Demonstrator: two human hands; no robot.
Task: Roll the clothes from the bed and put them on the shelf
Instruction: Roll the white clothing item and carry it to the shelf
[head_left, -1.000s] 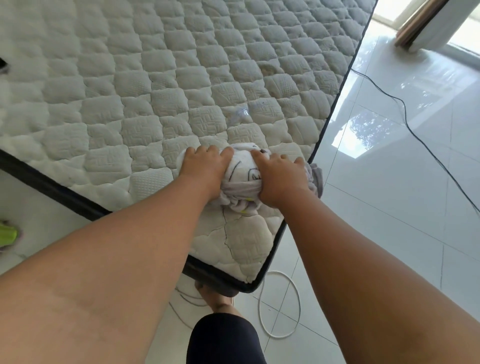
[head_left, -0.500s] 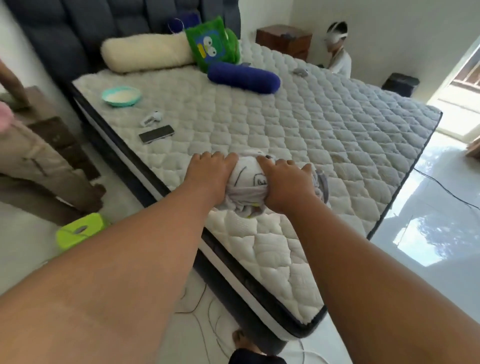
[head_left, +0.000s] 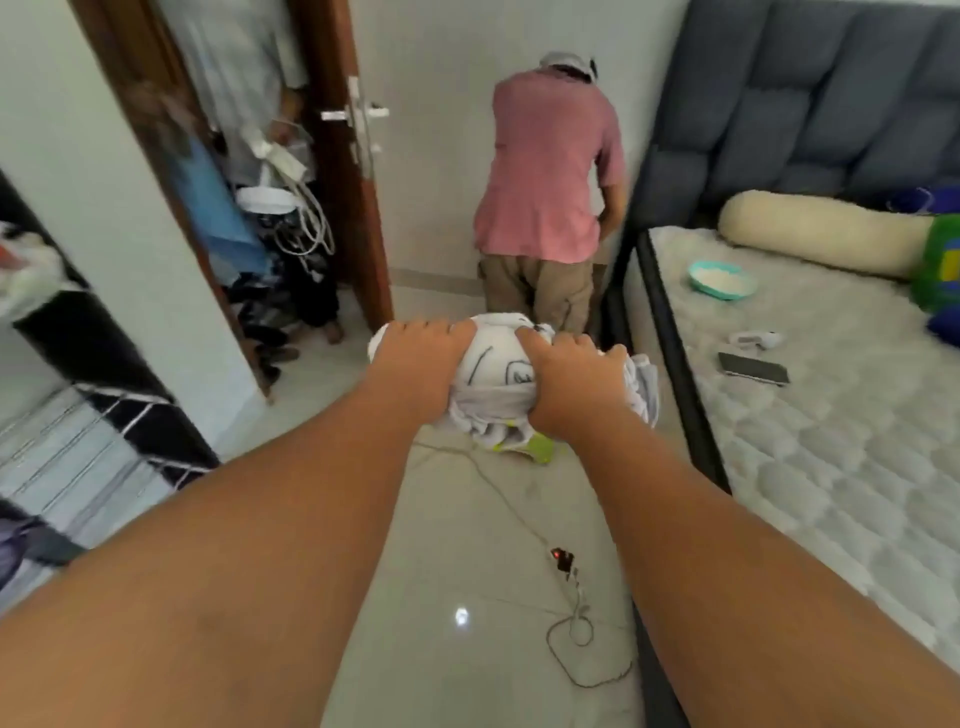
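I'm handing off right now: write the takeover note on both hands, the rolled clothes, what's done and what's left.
Left hand: shut on the rolled garment, gripping its left end.
Right hand: shut on the same roll, gripping its right end.
Roll: white with a line drawing, held in the air over the floor, off the bed at right.
Done: garment rolled and lifted.
Left: carry it to the shelf and set it down. A dark shelf unit stands at left, probably the target.
Watch: a cable and power strip lie on the floor ahead; a person stands beyond.
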